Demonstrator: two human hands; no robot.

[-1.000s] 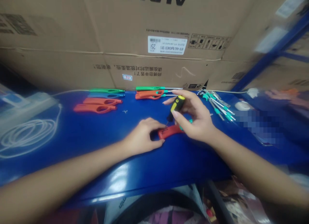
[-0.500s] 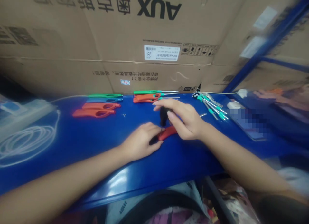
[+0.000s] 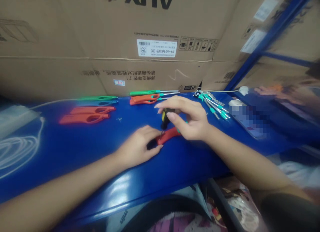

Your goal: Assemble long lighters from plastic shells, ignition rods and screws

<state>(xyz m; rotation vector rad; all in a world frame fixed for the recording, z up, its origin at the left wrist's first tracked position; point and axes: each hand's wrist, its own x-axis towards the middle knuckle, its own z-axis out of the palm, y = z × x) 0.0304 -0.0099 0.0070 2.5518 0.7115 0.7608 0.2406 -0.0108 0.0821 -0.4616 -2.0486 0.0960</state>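
Note:
A red long-reach lighter (image 3: 169, 136) lies on the blue table, its far part hidden under my right hand. My left hand (image 3: 137, 146) pinches the lighter's near end between thumb and fingers. In my right hand (image 3: 193, 120) is a small screwdriver (image 3: 164, 120) with a black and yellow handle. It stands almost upright, and its thin shaft meets the lighter close to my left fingertips. Behind the hands lie green and orange lighters (image 3: 144, 98) with metal rods. Red handle shells (image 3: 85, 118) rest to the left, beside green and blue ones (image 3: 97, 98).
A cardboard box (image 3: 105, 41) walls off the back of the blue table (image 3: 105, 162). Metal rods with teal parts (image 3: 212, 105) are piled at the right, near a phone (image 3: 247, 120). A coiled white cable (image 3: 18, 152) lies at the left. Another person's arm shows at far right.
The view has shifted slightly, so everything sits further left. The screwdriver's handle has turned in my right hand, and its yellow part now shows. My left hand keeps its hold.

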